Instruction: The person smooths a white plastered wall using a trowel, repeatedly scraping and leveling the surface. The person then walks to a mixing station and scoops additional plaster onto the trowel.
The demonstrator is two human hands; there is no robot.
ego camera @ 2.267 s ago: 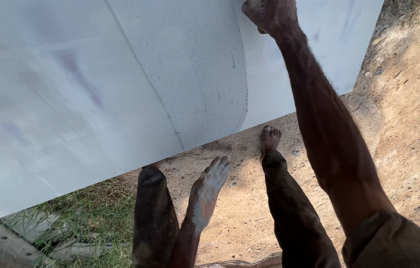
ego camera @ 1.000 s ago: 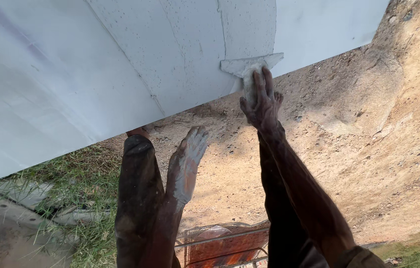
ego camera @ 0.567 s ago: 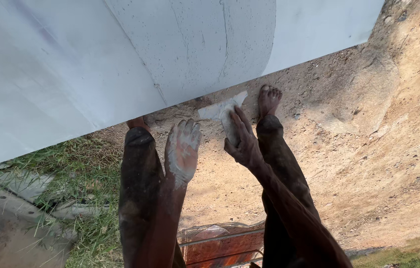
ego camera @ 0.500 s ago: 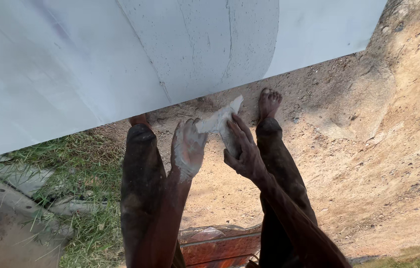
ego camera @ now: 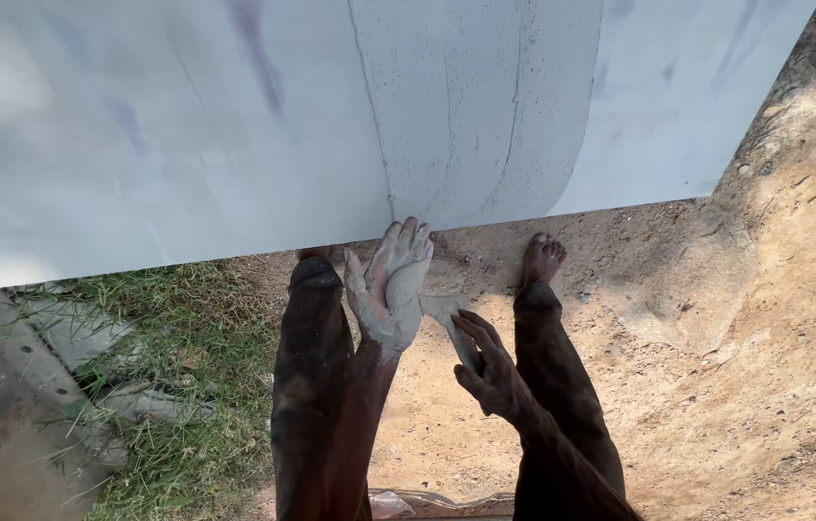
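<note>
Your right hand (ego camera: pixel 487 367) gripped the flat putty blade (ego camera: pixel 444 314), its tip just beside your open, putty-coated left hand (ego camera: pixel 388 289).

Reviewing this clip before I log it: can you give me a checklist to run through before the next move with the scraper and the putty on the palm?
1. Right hand grips the scraper blade: ok, fingers wrapped around its lower part.
2. Left hand is open, palm up, with grey putty on it: ok.
3. Blade meets the putty on the palm: cannot tell, its tip lies right beside the palm.
4. Wall within reach: ok, its lower edge is just above the left fingertips.
5. Footing: ok, the bare right foot is on dry sandy ground.
6. Putty left on the blade: cannot tell.
</note>
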